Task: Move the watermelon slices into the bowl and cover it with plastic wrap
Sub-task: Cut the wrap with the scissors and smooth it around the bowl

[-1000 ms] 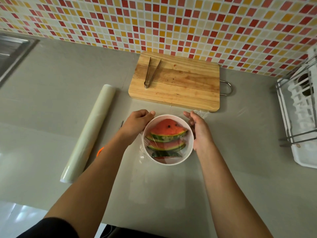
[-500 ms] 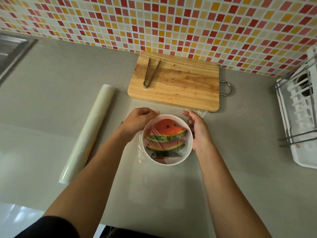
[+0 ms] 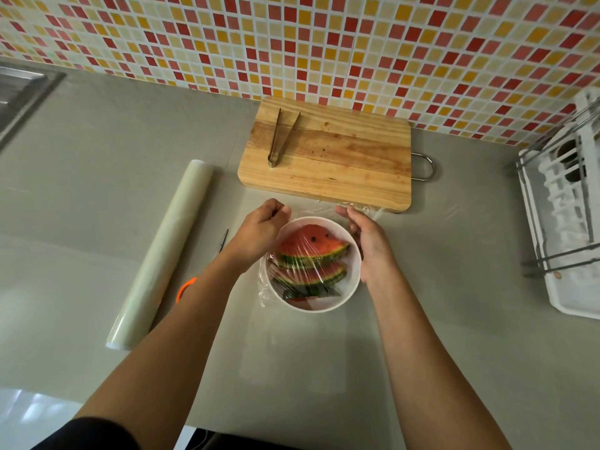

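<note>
Nearest to me, my two bare forearms reach out over the grey countertop (image 3: 422,352), a black sleeve (image 3: 97,433) on the left one. They meet at the round white bowl (image 3: 353,271), which sits on the counter just short of the board. The red watermelon slices with striped green rind (image 3: 311,246) lie inside it, overlapped like shingles. Their rinds face me, their tips point to the far wall, and their long axes run left to right, rising a little to the right. A sheet of clear plastic wrap (image 3: 293,264) is stretched over them, creased and glinting, and it bunches below the left rim and beyond the far rim.

My left hand (image 3: 259,232) sits at the bowl's far-left rim, fingers curled and thumb against forefinger, pinching the plastic wrap. My right hand (image 3: 370,241) lies along the right rim with its fingers gently bent toward the bunched film. I cannot tell whether it grips anything.

Left of my left arm lies a long pale roll of cling film (image 3: 162,254), angled away to the right. The orange-handled scissors (image 3: 185,289) are partly hidden beneath that arm. Beyond the bowl is a rectangular wooden cutting board with a metal loop handle (image 3: 341,160), its long axis left to right. Metal tongs (image 3: 281,138) rest on its left end. A white dish rack with steel rails (image 3: 565,228) stands at the right, well apart. A steel sink (image 3: 22,89) edges in at far left, and a red, orange and cream mosaic tile wall (image 3: 324,43) closes the back.
</note>
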Available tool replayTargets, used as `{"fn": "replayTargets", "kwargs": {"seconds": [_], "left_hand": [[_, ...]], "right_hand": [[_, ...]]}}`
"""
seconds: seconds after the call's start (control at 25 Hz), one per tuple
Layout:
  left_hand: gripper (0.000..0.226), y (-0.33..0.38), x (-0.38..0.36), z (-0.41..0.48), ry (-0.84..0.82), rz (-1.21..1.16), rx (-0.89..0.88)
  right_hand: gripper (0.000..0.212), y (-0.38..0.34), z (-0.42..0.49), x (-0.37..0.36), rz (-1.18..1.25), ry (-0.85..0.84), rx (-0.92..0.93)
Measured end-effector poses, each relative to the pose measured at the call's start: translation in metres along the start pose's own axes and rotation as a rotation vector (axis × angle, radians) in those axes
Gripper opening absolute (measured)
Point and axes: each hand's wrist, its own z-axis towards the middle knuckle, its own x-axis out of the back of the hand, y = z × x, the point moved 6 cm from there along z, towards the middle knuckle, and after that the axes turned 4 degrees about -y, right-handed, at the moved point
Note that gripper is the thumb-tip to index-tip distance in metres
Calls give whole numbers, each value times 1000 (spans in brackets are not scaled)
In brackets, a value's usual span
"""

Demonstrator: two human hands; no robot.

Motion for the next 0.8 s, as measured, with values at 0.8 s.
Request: {"fn": "replayTargets", "kwargs": {"seconds": [0.8], "left_hand": [[35,-8,17,3,-51,-2,11]], "right_hand": [[27,2,6,8,9,56,-51]]}}
